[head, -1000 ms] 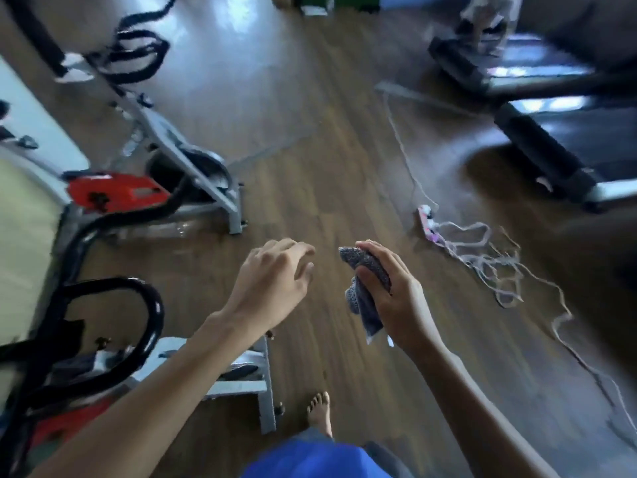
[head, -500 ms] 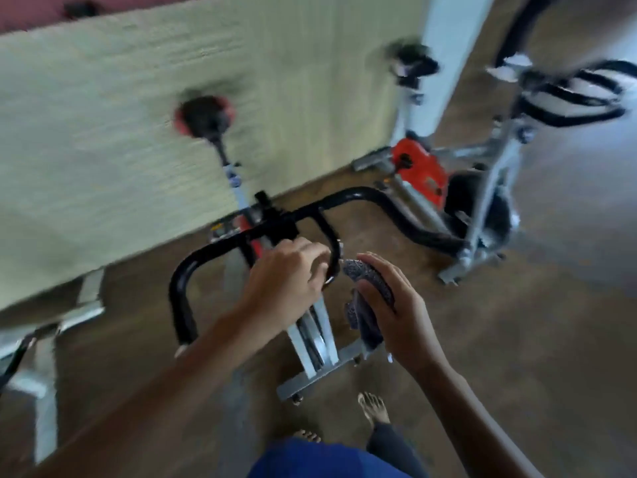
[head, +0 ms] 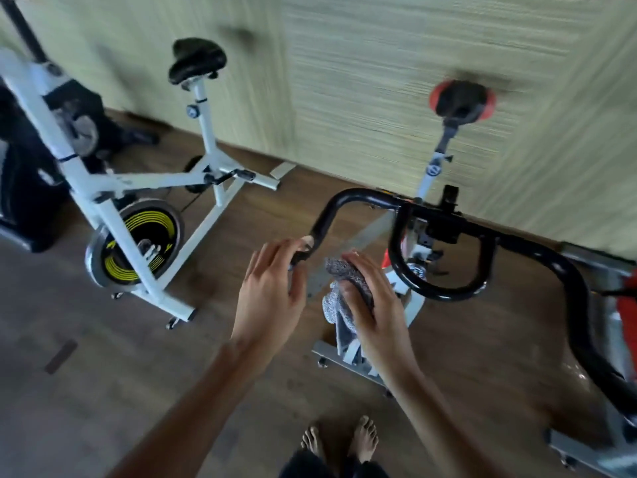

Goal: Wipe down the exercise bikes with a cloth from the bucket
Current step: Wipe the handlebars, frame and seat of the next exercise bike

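I stand at an exercise bike with a black handlebar (head: 444, 215), a red-rimmed saddle (head: 462, 100) and a white frame. My left hand (head: 272, 291) curls around the handlebar's left end, thumb over the bar. Just right of it, my right hand (head: 374, 305) clutches a grey speckled cloth (head: 339, 294), which hangs down beside the grip without clearly touching the bar. A second bike (head: 138, 208), white with a black saddle and a yellow-and-black flywheel, stands to the left. No bucket is in view.
A pale green wall (head: 379, 81) runs behind both bikes. Black equipment (head: 24, 188) sits at the far left. Another red-and-grey machine (head: 620, 305) shows at the right edge. Brown wood floor (head: 103, 374) spreads to the lower left; my bare feet (head: 341, 439) are below.
The view swung left from the open floor to the bikes by the wall. My left hand came onto the handlebar's left end; my right hand kept hold of the cloth.
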